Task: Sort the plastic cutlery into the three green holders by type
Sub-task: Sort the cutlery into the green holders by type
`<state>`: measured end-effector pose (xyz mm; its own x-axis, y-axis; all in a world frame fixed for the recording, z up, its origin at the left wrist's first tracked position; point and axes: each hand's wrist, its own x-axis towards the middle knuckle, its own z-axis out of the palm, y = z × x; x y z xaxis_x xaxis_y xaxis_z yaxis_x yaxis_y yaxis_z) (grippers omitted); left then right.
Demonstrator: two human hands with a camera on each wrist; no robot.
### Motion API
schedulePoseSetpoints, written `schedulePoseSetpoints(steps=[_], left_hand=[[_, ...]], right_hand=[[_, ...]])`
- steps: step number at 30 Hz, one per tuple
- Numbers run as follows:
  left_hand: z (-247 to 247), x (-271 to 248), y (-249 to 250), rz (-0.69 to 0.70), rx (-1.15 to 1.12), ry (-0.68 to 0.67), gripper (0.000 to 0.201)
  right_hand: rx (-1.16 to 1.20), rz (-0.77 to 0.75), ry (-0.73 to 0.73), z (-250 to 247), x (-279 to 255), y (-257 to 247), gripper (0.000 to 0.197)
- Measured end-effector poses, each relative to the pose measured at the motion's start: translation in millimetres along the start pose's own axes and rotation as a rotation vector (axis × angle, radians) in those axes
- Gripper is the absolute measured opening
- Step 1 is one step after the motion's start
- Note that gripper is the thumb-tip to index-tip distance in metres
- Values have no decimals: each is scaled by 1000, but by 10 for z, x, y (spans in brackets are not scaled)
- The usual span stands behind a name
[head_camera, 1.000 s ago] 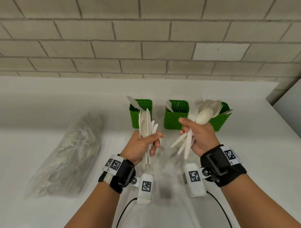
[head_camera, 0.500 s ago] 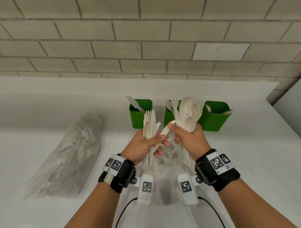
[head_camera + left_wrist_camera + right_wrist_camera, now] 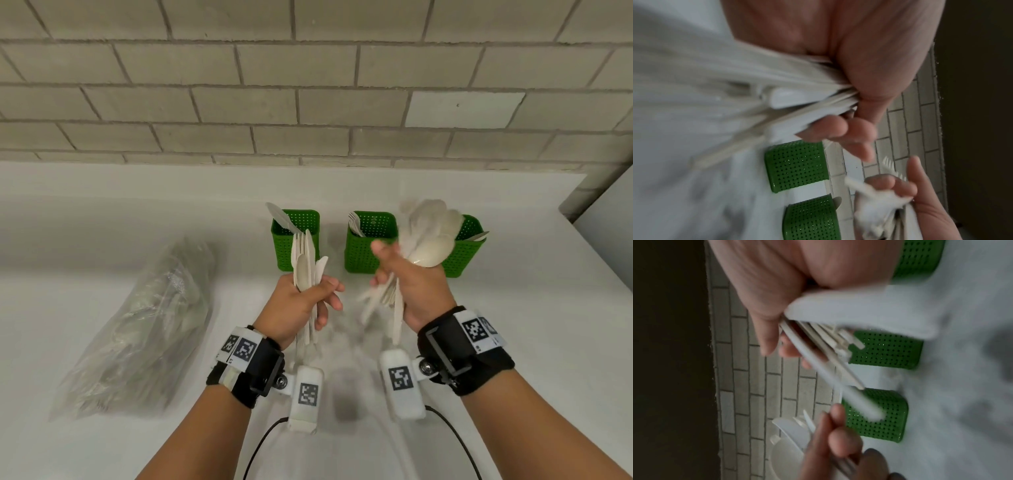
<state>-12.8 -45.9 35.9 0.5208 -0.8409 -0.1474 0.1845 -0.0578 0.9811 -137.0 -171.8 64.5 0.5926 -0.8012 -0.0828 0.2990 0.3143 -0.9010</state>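
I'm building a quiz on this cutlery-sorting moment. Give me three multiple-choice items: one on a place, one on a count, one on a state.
1. Where does the clear plastic bag lie?
A. left of the holders
B. inside a holder
C. right of the holders

2. How many green holders stand by the wall?
A. two
B. three
C. five

3. What is the left hand doing?
A. resting flat
B. hanging idle
C. gripping a cutlery bunch

Key: 1 A, the bag lies far left on the counter; 2 B, three stand in a row; 3 C, its fingers curl round the handles.
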Motion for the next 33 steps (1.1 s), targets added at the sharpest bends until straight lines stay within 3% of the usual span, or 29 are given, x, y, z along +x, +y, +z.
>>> schedulePoseSetpoints(steps=[3, 5, 7, 12, 16, 21, 24, 27, 29, 33], left_hand=[[61, -45, 84, 36, 79, -134, 13], [109, -73, 137, 62, 155, -235, 16], [103, -75, 145, 64, 189, -266, 17], [53, -65, 111, 31, 68, -166, 19], [53, -56, 108, 21, -32, -127, 32], [77, -61, 109, 59, -8, -137, 24], [49, -61, 95, 29, -40, -135, 23], [25, -62, 63, 28, 21, -95, 25], [38, -65, 62, 50, 40, -93, 25], [59, -65, 88, 42, -12, -122, 20]], right_hand=[[-447, -18, -181, 23, -83, 25, 19], [-524, 2, -311, 67, -129, 36, 25], [-527, -22, -278, 77, -121, 36, 31], [-425, -117, -4, 50, -87, 49, 18], [-283, -133, 113, 48, -47, 52, 7], [-364, -76, -77, 43, -117, 77, 13], [-323, -90, -13, 46, -94, 56, 15], [-110, -49, 100, 31, -36, 31, 15], [-150, -61, 50, 23, -31, 36, 4], [-220, -24, -74, 23, -70, -3, 9]])
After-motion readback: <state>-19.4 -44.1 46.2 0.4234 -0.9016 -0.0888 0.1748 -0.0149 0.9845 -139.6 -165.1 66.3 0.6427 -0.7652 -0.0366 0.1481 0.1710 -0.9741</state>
